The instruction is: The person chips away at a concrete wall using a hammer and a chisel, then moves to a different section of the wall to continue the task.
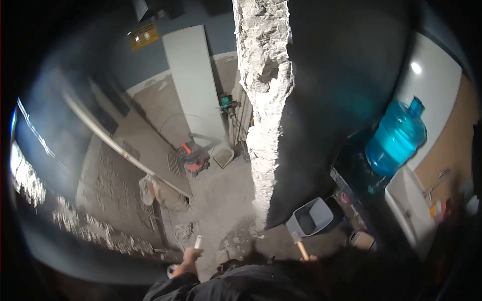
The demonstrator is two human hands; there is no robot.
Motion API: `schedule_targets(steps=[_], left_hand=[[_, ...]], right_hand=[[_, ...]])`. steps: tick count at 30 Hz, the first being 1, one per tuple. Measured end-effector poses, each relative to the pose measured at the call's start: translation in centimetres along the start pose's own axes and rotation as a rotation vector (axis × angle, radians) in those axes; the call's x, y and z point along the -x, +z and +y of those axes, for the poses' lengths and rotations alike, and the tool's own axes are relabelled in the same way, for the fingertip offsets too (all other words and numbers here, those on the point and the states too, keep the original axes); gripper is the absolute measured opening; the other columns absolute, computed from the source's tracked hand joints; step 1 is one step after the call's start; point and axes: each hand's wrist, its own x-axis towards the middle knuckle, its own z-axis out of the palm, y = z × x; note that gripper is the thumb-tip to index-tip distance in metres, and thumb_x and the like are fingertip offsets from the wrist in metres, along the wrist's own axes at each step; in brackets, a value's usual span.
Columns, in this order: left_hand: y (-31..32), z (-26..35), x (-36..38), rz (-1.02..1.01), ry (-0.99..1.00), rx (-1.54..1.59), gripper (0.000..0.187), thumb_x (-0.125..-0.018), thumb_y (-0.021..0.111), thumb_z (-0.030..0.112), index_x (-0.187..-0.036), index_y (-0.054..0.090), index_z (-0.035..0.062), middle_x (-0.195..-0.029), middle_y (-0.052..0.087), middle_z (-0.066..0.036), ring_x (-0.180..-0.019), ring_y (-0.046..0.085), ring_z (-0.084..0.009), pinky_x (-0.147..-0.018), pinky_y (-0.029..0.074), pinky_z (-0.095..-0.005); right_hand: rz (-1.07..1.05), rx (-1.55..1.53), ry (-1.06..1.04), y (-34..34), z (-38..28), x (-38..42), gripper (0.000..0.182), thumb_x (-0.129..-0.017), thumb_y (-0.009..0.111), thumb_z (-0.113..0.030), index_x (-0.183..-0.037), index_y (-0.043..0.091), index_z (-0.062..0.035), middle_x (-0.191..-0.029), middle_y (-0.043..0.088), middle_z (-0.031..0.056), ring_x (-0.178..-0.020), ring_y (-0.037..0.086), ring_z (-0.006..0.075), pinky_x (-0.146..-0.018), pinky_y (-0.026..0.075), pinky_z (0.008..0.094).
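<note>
Low in the head view, my left hand [190, 257] is closed around a short pale object [199, 242] whose upper end sticks up from the fist; I cannot make out its kind. My right hand [313, 259], mostly in shadow, grips the wooden handle of a hammer [302, 249]. The hammer's grey head points up and away from me, close to a grey plastic bin [310, 218]. Straight ahead, between my hands, rises the rough, broken white edge of a wall [263, 130]. Neither hand touches it.
A blue water jug [396, 138] stands by a white sink [409, 205] at right. Leftward are a red vacuum-like machine [193, 158], a dustpan-like tray [223, 157], a leaning white panel [193, 80], a filled sack [168, 193] and coiled cable [184, 232]. Debris covers the dusty floor.
</note>
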Motion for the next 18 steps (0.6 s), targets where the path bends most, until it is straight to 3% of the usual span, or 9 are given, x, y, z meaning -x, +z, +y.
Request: schedule_targets(steps=[2,4,5,7,10,11,12,14,18], left_hand=[[3.1,-4.7,5.2,-0.061,0.015,0.717,0.039,-0.086,0.075,0.033,-0.091,0.072,-0.0054,-0.083,0.074,-0.013,-0.063,0.067,-0.0227,-0.057,0.052,-0.0379],[6.8,-7.4,10.5,0.136,-0.005,0.774,0.037,-0.086,0.074,0.028,-0.087,0.069,-0.0085,-0.083,0.073,-0.015,-0.06,0.064,-0.0255,-0.055,0.051,-0.0403],[9.8,-9.3,12.0,0.147,0.079,0.717,0.048,-0.091,0.066,0.04,-0.101,0.07,-0.0072,-0.094,0.073,-0.016,-0.074,0.068,-0.028,-0.066,0.055,-0.0471],[14.1,-10.4,16.1,0.025,-0.069,0.742,0.056,-0.092,0.057,0.048,-0.112,0.068,-0.0036,-0.108,0.07,-0.018,-0.089,0.067,-0.0314,-0.075,0.054,-0.0521],[20.4,-9.8,21.0,-0.202,-0.185,0.755,0.075,-0.093,0.035,0.066,-0.139,0.059,0.0122,-0.142,0.055,-0.018,-0.127,0.051,-0.0424,-0.099,0.043,-0.0646],[21.5,-9.2,22.7,-0.317,-0.166,0.769,0.077,-0.092,0.036,0.066,-0.148,0.049,0.0152,-0.153,0.043,-0.019,-0.138,0.038,-0.0478,-0.102,0.036,-0.071],[23.1,-8.9,23.0,-0.343,-0.201,0.783,0.074,-0.095,0.025,0.067,-0.147,0.053,0.0217,-0.16,0.032,-0.016,-0.141,0.031,-0.0491,-0.101,0.032,-0.0751],[24.6,-7.6,25.1,-0.423,-0.196,0.847,0.073,-0.095,0.025,0.066,-0.151,0.047,0.024,-0.164,0.024,-0.016,-0.146,0.023,-0.0501,-0.102,0.028,-0.0777],[26.3,-6.1,28.3,-0.527,-0.149,0.759,0.076,-0.092,0.04,0.059,-0.156,0.033,0.0192,-0.161,0.027,-0.02,-0.139,0.036,-0.0545,-0.102,0.032,-0.0761]], right_hand=[[-0.207,0.026,0.061,-1.6,3.0,-1.4,0.034,-0.078,0.076,-0.031,-0.08,0.067,0.0008,-0.076,0.067,0.021,-0.073,0.067,0.0363,-0.062,0.051,0.0473],[-0.336,-0.06,0.012,-18.2,-9.4,6.1,0.032,-0.078,0.077,-0.027,-0.074,0.064,0.0016,-0.065,0.065,0.0118,-0.061,0.064,0.0258,-0.058,0.048,0.0415],[-0.366,-0.03,-0.014,-18.7,-9.6,6.0,0.032,-0.078,0.077,-0.027,-0.074,0.064,0.0016,-0.065,0.065,0.0118,-0.061,0.064,0.0258,-0.058,0.048,0.0415],[-0.293,0.242,-0.023,-19.0,-8.7,5.4,0.03,-0.077,0.076,-0.026,-0.075,0.068,0.0023,-0.066,0.063,0.0121,-0.067,0.063,0.0214,-0.062,0.046,0.0411],[-0.728,0.193,-0.007,-20.2,-7.3,4.0,0.033,-0.078,0.075,-0.028,-0.079,0.071,0.0042,-0.069,0.064,0.0153,-0.071,0.065,0.0228,-0.068,0.047,0.0408],[-0.81,0.175,-0.052,-22.4,-8.4,4.7,0.036,-0.078,0.075,-0.03,-0.087,0.073,0.0053,-0.074,0.067,0.0163,-0.076,0.068,0.0257,-0.074,0.049,0.0396],[-0.819,0.185,-0.06,-22.2,-8.0,4.8,0.036,-0.078,0.075,-0.03,-0.087,0.073,0.0053,-0.074,0.067,0.0163,-0.076,0.068,0.0257,-0.074,0.049,0.0396],[-0.824,0.341,-0.083,-20.3,-6.9,4.0,0.038,-0.077,0.074,-0.029,-0.094,0.073,0.0043,-0.082,0.07,0.0172,-0.087,0.07,0.0254,-0.079,0.049,0.0378],[-0.631,0.482,-0.17,-18.8,-5.8,5.0,0.039,-0.065,0.071,-0.026,-0.096,0.077,-0.0036,-0.094,0.075,0.0177,-0.093,0.072,0.038,-0.083,0.053,0.0434]])
